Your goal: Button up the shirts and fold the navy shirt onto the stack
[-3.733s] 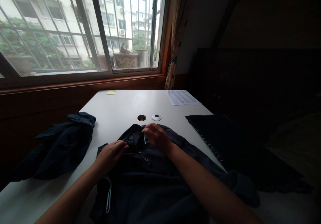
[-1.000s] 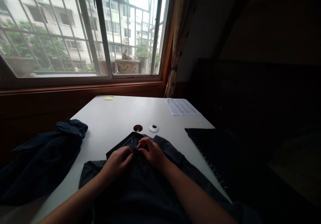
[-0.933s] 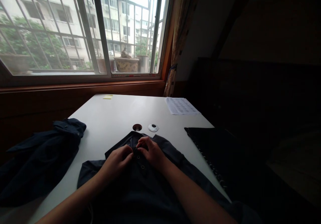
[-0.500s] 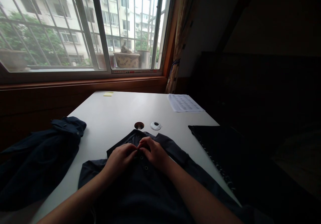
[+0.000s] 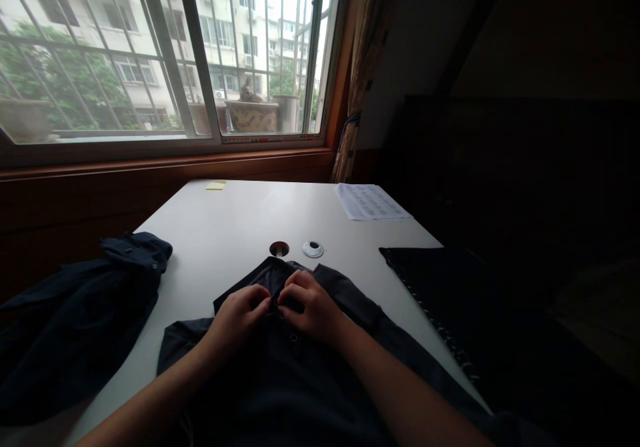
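A dark navy shirt [image 5: 280,380] with a collar lies spread on the white table [image 5: 240,213] in front of me. My left hand [image 5: 245,310] pinches the shirt's front edge just below the collar. Close beside it, my right hand [image 5: 310,303] has its thumb and fingers bent onto the same placket, gripping the cloth. A small ring-like button [image 5: 275,302] shows between the fingertips of both hands. Lower on the front, another round button [image 5: 294,337] is visible. My fingers partly hide the cloth at the neck opening.
Another dark blue garment [image 5: 100,307] hangs over the left table edge. Dark cloth with a pale-dotted edge [image 5: 430,280] lies at the right. Printed papers [image 5: 373,201], a yellow note [image 5: 216,185], a cable hole [image 5: 279,249] and a white round cap [image 5: 313,249] are farther back.
My right hand has shifted slightly right and down, opening a small gap between the hands where a button now shows. My left hand stays nearly in place. The view has moved slightly.
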`<state>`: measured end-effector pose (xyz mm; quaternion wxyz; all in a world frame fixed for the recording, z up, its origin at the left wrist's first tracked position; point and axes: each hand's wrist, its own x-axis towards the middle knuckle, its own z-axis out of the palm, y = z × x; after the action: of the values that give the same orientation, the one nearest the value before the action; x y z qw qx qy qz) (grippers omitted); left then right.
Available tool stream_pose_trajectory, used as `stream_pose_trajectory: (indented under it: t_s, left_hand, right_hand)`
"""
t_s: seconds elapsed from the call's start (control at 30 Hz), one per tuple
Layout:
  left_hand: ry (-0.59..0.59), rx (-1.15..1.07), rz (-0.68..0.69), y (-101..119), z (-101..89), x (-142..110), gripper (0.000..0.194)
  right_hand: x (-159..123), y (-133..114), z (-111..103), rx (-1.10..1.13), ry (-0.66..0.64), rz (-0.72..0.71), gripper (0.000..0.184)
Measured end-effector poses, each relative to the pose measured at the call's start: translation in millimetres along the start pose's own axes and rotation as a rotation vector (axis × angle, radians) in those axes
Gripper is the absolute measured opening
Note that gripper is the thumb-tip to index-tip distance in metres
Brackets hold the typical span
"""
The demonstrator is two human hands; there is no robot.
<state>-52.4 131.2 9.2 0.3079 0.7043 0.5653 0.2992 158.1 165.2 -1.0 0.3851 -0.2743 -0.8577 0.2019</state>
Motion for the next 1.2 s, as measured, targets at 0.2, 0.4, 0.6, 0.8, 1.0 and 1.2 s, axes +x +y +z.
stream_pose_trajectory:
  t_s: [0.2, 0.4, 0.6, 0.8, 1.0, 1.2]
  left_hand:
    - [-0.016, -0.021, -0.018, 3.9, -1.6, -0.4, 0.026]
    - [-0.034, -0.059, -0.034, -0.2, -0.8, 0.5, 0.027]
    - [-0.053, -0.119, -0.054, -1.8, 0.1, 0.3, 0.028]
    - [-0.039, -0.127, -0.058, -2.9, 0.8, 1.1, 0.027]
    - [-0.032, -0.112, -0.061, -0.6, -0.9, -0.8, 0.026]
    - [-0.045, -0.11, -0.048, 0.0, -0.9, 0.1, 0.027]
  right_hand:
    - [-0.3, 3.0, 3.7, -0.059, -0.021, 0.027, 0.012]
    - [0.3, 3.0, 5.2, -0.12, -0.024, 0.06, 0.013]
    - [0.7, 0.0, 4.6, -0.228, -0.03, 0.053, 0.015]
    - [1.4, -4.0, 2.8, -0.301, -0.033, 0.0, 0.007]
    - [1.8, -4.0, 2.0, -0.354, -0.03, -0.051, 0.006]
    - [1.2, -5.5, 1.3, -0.416, -0.065, -0.094, 0.013]
